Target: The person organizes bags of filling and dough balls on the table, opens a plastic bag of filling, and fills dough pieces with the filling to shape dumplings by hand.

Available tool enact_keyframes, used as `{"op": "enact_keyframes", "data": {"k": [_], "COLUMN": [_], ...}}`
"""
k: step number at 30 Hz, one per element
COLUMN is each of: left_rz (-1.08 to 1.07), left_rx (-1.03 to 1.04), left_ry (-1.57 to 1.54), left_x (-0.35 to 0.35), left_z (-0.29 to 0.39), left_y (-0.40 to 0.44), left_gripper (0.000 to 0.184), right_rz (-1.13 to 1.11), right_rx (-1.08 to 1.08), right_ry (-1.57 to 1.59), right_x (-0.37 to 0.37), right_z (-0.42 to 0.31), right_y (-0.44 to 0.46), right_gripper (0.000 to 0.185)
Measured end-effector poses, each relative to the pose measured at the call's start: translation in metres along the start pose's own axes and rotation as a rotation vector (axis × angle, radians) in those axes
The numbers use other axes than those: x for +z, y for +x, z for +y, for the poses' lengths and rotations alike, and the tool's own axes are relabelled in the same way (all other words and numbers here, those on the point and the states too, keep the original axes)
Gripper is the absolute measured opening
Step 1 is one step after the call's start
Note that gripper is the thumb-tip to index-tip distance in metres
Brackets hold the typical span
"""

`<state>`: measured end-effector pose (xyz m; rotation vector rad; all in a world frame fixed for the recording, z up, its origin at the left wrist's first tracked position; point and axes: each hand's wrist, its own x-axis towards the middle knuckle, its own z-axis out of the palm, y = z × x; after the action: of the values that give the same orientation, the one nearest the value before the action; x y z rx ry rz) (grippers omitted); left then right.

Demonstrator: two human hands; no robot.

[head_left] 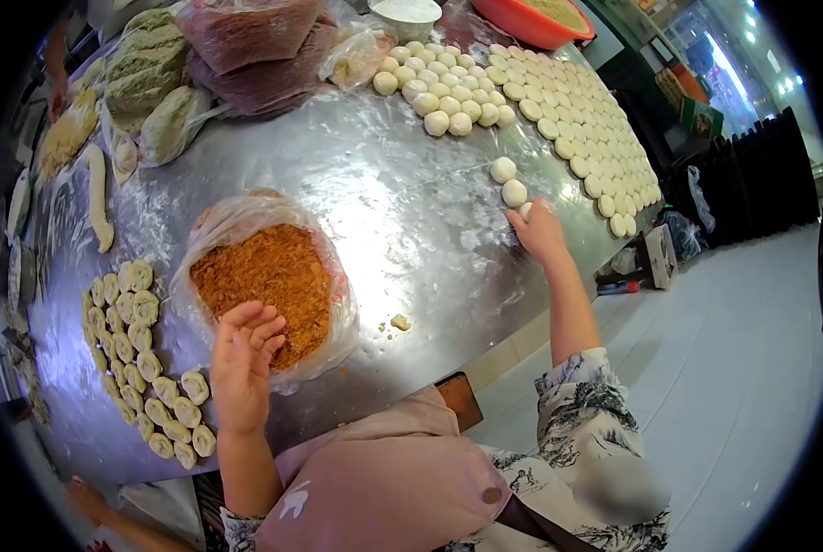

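My right hand reaches out over the steel table, its fingers closed around a white dough ball that is mostly covered by them. Two more dough balls lie in a line just beyond it. Close to my body, my left hand is raised with loosely bent fingers and nothing in it. It hovers at the near edge of an open plastic bag full of crumbly orange-brown filling. A small scrap of dough rests to the right of the bag.
Rows of flattened dough rounds and a cluster of dough balls cover the far right. Coiled dough pieces lie at left, near a dough strip. A red basin stands behind. Another person's hand shows lower left.
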<state>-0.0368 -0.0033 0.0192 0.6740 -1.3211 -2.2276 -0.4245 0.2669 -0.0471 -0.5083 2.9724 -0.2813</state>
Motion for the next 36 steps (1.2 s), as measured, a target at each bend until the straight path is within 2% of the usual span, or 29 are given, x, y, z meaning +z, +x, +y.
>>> {"op": "enact_keyframes", "data": {"k": [6, 9, 12, 15, 18, 24, 25, 28, 31, 35, 36], "left_rz": [-0.061, -0.06, -0.015, 0.0, 0.02, 0.057, 0.057, 0.072, 0.086, 0.072, 0.065], "left_rx": [-0.054, -0.03, -0.05, -0.052, -0.078, -0.128, -0.137, -0.161, -0.159, -0.149, -0.15], "left_ry": [-0.024, 0.016, -0.01, -0.091, -0.061, -0.007, 0.015, 0.031, 0.041, 0.033, 0.03], "left_x": [0.002, 0.001, -0.005, -0.008, -0.006, -0.006, -0.007, -0.004, -0.003, 0.0, 0.001], "left_z": [-0.005, -0.005, -0.001, -0.001, -0.001, -0.01, -0.012, -0.011, -0.008, -0.004, -0.003], "left_y": [0.0, -0.004, -0.008, -0.009, -0.01, -0.008, -0.007, -0.007, -0.009, -0.009, -0.009], "left_gripper": [0.041, 0.041, 0.039, 0.033, 0.032, 0.034, 0.036, 0.035, 0.034, 0.034, 0.034], "right_rz": [-0.06, -0.093, 0.074, 0.146, 0.092, 0.048, 0.02, 0.153, 0.189, 0.147, 0.051], "right_rx": [-0.076, -0.076, -0.02, -0.008, 0.059, 0.03, 0.023, -0.028, 0.049, 0.077, 0.094], "right_ry": [0.082, 0.004, -0.123, -0.156, -0.223, -0.176, -0.15, -0.121, -0.12, -0.167, -0.235], "right_x": [-0.015, -0.018, -0.012, -0.015, -0.021, -0.015, -0.018, -0.009, -0.031, -0.038, -0.034], "right_z": [-0.003, -0.005, -0.011, -0.031, -0.058, -0.056, -0.054, -0.025, -0.009, 0.013, 0.015], "right_y": [0.003, 0.002, 0.006, 0.012, 0.013, 0.031, 0.032, 0.048, 0.055, 0.07, 0.073], "right_gripper": [0.059, 0.075, 0.089, 0.09, 0.081, 0.067, 0.066, 0.063, 0.063, 0.062, 0.063]}}
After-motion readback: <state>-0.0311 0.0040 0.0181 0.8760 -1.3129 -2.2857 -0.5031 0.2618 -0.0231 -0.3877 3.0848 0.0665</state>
